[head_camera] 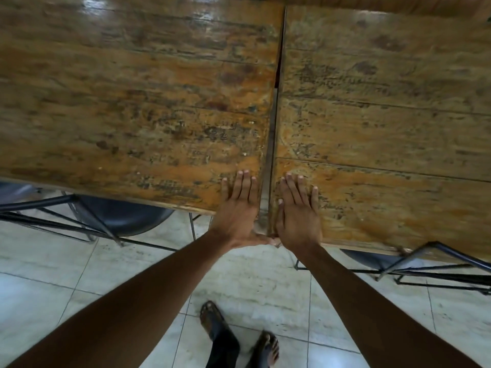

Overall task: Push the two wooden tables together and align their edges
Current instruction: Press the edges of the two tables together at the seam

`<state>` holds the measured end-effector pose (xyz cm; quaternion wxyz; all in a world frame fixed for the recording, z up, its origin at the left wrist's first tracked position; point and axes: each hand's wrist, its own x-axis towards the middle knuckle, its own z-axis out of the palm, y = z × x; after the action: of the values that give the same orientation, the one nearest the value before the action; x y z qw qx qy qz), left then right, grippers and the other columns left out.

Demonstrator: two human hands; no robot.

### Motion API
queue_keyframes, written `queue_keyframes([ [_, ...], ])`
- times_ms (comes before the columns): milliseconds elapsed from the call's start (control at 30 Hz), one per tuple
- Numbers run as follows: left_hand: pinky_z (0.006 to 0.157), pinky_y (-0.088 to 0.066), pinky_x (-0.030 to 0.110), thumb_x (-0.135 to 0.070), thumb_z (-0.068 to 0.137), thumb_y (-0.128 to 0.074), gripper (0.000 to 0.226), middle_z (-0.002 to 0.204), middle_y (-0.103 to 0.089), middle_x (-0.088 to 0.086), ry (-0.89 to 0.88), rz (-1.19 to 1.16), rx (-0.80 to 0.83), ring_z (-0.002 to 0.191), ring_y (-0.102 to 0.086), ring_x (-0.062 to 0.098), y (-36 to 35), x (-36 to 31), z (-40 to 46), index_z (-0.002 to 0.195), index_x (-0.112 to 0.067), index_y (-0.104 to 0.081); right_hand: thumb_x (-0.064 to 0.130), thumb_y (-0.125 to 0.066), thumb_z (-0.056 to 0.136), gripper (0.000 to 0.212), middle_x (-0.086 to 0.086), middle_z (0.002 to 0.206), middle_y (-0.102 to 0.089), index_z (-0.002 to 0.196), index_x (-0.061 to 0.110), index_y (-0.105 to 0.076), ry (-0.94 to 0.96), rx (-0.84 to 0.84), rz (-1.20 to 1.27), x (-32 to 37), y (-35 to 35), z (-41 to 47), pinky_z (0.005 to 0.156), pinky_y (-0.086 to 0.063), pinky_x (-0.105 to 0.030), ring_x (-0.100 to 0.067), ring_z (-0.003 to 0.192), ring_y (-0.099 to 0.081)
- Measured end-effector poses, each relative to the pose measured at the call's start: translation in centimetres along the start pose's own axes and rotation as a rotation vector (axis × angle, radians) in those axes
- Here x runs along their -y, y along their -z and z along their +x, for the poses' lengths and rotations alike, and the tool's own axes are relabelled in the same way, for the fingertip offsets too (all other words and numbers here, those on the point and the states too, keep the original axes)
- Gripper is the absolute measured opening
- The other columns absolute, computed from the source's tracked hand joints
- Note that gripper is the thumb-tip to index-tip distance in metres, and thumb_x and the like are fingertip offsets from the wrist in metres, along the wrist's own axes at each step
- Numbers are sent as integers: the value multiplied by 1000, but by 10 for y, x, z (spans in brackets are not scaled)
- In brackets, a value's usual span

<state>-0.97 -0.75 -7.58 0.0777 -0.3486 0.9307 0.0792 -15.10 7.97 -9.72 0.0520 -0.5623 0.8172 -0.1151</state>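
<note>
Two worn wooden tables stand side by side with a narrow gap running between them, wider near me. The left table fills the upper left, and the right table reaches a little closer to me at its near edge. My left hand lies flat on the left table's near right corner, fingers extended. My right hand lies flat on the right table's near left corner. Both thumbs meet at the gap's near end. Neither hand holds anything.
Dark round stools with black metal frames sit tucked under the left table and under the right table. Pale floor tiles lie below. My feet in dark sandals stand close to the tables.
</note>
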Motion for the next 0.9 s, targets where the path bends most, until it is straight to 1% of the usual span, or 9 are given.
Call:
queue_keyframes([
  [100,121,-1,59,-103,54,-28,151,161,6,32,-34,-7,-7,150,10,42,0,3,0,151,8,1,30,-20,102,57,-1,167,-15,157,15,-21,-11,0,-4,-1,-2,2,124,-8,-52,-21,155,-3],
  [167,123,1,54,-102,56,-26,148,162,4,31,-42,-7,-26,151,8,41,0,3,0,151,8,-1,29,-21,102,57,-1,167,-16,157,15,-22,-12,-8,0,-1,-3,4,124,-9,-53,-21,155,-5],
  [300,124,5,47,-95,66,-40,137,164,0,26,-52,-52,-55,152,7,35,1,6,1,153,4,-3,29,-23,102,57,0,167,-15,158,16,-20,-14,-2,-10,2,-5,15,124,-6,-53,-22,155,-5],
  [400,124,1,45,-88,70,-50,130,164,-8,25,-56,-76,-71,152,0,35,4,8,3,153,3,-8,29,-23,102,57,-1,168,-14,158,17,-18,-13,4,-12,4,-4,23,124,-5,-53,-22,155,-4],
  [533,124,-6,46,-80,75,-55,121,163,-14,26,-48,-96,-82,152,-6,35,5,9,6,152,4,-14,29,-22,102,58,-1,168,-13,158,17,-17,-15,8,-10,6,-6,31,124,-4,-52,-22,155,-3],
  [733,122,-10,43,-71,72,-68,114,160,-25,26,-24,-113,-119,150,-18,36,5,10,10,149,3,-27,29,-21,102,58,0,168,-11,158,17,-16,-11,7,-23,7,-8,39,124,-2,-52,-22,155,-1],
  [900,120,-8,41,-67,69,-74,112,159,-28,25,-3,-152,-160,150,-20,36,3,10,10,147,1,-31,29,-21,102,58,-1,168,-11,158,16,-16,-2,14,-6,7,-8,42,124,-1,-52,-23,155,-1],
])
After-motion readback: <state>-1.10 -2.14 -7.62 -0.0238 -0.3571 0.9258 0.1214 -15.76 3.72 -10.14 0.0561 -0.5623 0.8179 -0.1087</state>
